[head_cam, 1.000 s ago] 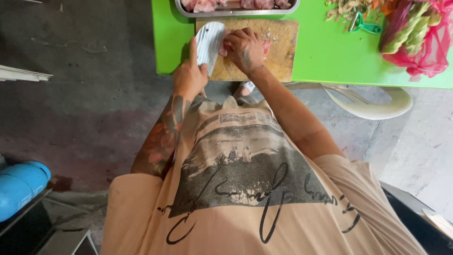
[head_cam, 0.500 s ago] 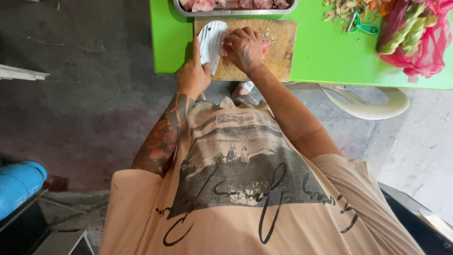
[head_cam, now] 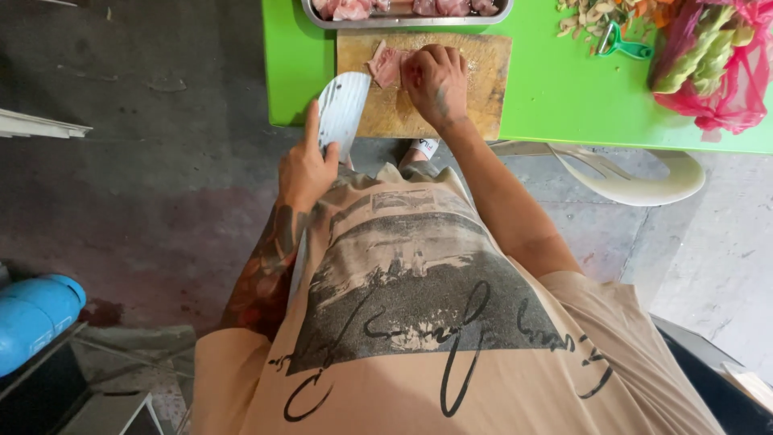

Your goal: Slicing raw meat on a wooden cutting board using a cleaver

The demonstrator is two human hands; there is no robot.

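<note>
The person stands over a bright green surface point(head_cam: 555, 97), with the left hand point(head_cam: 306, 165) closed in a firm grip around the handle of a broad cleaver point(head_cam: 342, 113). Its blade points up and away from that grip, the long axis running toward the near left corner of the wooden cutting board point(head_cam: 483, 80). The right hand point(head_cam: 435, 80) lies flat, fingers curled down, pressing a pink slab of raw meat point(head_cam: 386, 64) onto the board; it clasps nothing. The meat sits just beyond and to the right of the cleaver's tip, much nearer the right hand. Past the board stands a metal tray point(head_cam: 407, 18) of more cuts; far right lie a green peeler point(head_cam: 620, 44) and a pink bag of vegetables point(head_cam: 708, 72).
</note>
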